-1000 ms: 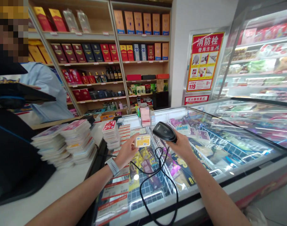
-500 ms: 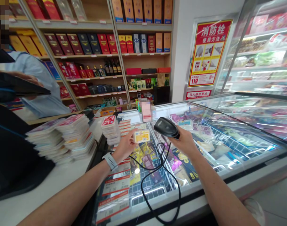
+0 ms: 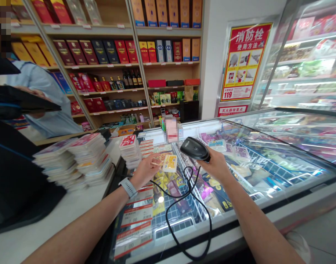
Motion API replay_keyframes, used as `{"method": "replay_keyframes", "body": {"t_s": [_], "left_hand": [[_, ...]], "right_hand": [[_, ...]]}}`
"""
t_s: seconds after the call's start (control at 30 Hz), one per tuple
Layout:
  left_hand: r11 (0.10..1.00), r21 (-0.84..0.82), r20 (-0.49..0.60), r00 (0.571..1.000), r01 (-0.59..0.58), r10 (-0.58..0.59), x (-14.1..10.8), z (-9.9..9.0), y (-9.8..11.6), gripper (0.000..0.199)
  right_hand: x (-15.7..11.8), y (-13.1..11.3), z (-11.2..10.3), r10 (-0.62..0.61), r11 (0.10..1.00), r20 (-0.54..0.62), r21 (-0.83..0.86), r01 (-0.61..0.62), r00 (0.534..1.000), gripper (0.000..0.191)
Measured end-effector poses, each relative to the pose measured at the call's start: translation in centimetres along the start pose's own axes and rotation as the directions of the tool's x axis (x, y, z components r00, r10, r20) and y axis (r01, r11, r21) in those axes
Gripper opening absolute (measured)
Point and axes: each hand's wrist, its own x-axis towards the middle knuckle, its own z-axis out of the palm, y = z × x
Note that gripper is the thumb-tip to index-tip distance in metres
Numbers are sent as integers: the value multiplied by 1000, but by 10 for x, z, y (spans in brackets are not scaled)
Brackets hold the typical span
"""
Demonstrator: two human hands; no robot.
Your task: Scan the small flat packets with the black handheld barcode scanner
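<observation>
My left hand point(image 3: 149, 168), with a pale watch strap on the wrist, is over the freezer's glass lid, its fingers apart and slightly blurred. Just right of its fingertips is a small white-edged yellow pack point(image 3: 170, 163), which looks flat on the glass; whether a fingertip touches it is unclear. My right hand point(image 3: 216, 165) is wrapped round a black handheld scanner point(image 3: 194, 148), whose head points left toward the pack. From the scanner a black cable loops down over the glass.
Stacks of flat packs point(image 3: 92, 159) stand on the white counter at left, with a smaller stack point(image 3: 130, 151) by the freezer edge. Price labels point(image 3: 137, 212) line the glass. A person in a light blue shirt point(image 3: 46, 99) is behind a black monitor. Shelves of boxes rise behind.
The yellow pack has moved slightly right and down, from my left fingers to beside them, and has tilted flatter. My left fingers have spread. My right hand and the scanner are almost unchanged.
</observation>
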Motion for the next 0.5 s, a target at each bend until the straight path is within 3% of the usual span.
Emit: {"method": "replay_keyframes", "body": {"t_s": [0.1,0.17,0.33,0.4,0.5], "left_hand": [[997,74,-15,1000,-7,8,1,2,-1,54],[973,229,-55,998,-1,14,1,6,5,55],[792,610,-94,994,17,51,-5,26,27,72],[732,681,-96,994,26,55,-5,32,31,77],[693,720,-74,996,13,58,-4,34,28,64]], "right_hand": [[0,0,0,-5,1000,-9,12,5,1000,29],[0,0,1,-14,1000,-15,15,15,1000,30],[0,1,1,-17,1000,8,-22,17,1000,28],[0,1,1,-16,1000,16,-26,16,1000,27],[0,1,1,-13,1000,20,-18,13,1000,25]]}}
